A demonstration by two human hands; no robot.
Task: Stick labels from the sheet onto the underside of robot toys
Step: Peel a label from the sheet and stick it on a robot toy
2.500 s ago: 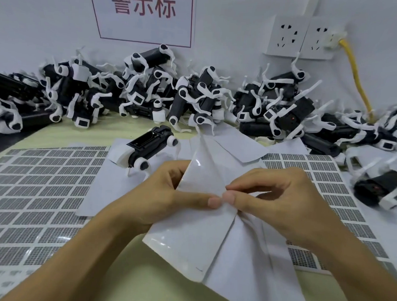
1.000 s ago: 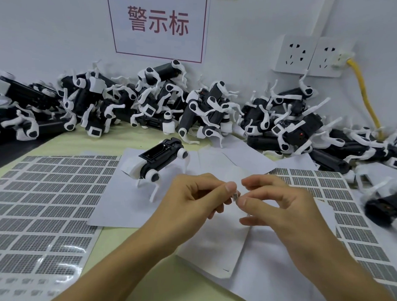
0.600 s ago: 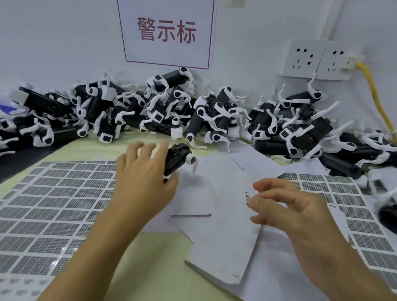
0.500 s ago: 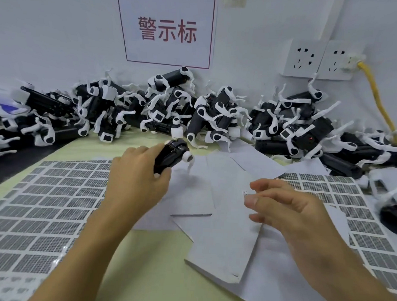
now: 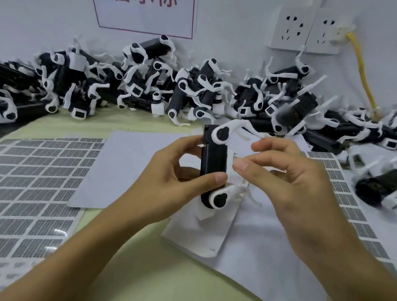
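Centrally, left hand (image 5: 169, 172) gripping robot toy (image 5: 213, 160), right hand (image 5: 289, 176) pinching label (image 5: 235, 156)

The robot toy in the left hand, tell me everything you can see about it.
The robot toy is a long black body with white leg joints, looking like matte plastic. It stands on end above the white sheets, one joint at the top and one at the bottom, with thin white legs pointing right. The left hand grips it, thumb across its lower front, fingers behind. The right hand hovers beside it, pinching a small label that is not yet stuck on.
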